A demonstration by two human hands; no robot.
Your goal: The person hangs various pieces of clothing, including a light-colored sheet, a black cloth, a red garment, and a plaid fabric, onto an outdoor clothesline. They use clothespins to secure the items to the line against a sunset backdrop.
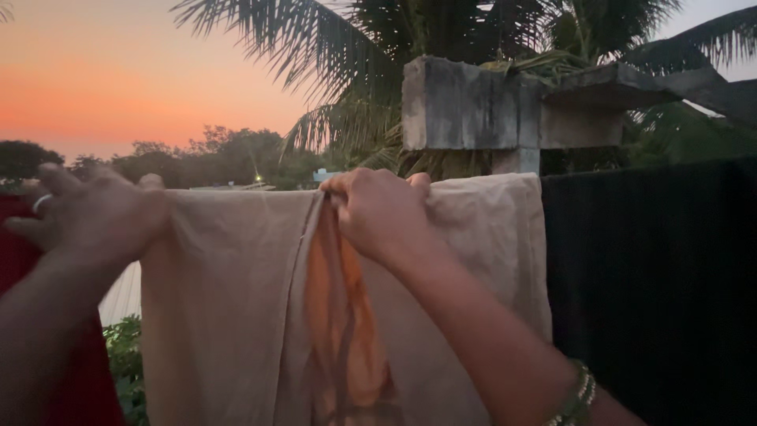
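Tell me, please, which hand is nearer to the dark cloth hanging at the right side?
Right. The right hand grips the top edge of the beige cloth near its middle, closer to the dark cloth. The left hand holds the beige cloth's far left end, beside a red cloth.

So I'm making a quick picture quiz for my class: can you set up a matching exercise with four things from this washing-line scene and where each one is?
Things:
1. beige cloth
2. black cloth
3. red cloth
4. concrete post

Places:
A. far left, behind the left hand
B. rising behind the line, in front of the palm fronds
C. in the middle, its top edge pinched by the right hand
D. right of the beige cloth

Pairs: 1-C, 2-D, 3-A, 4-B
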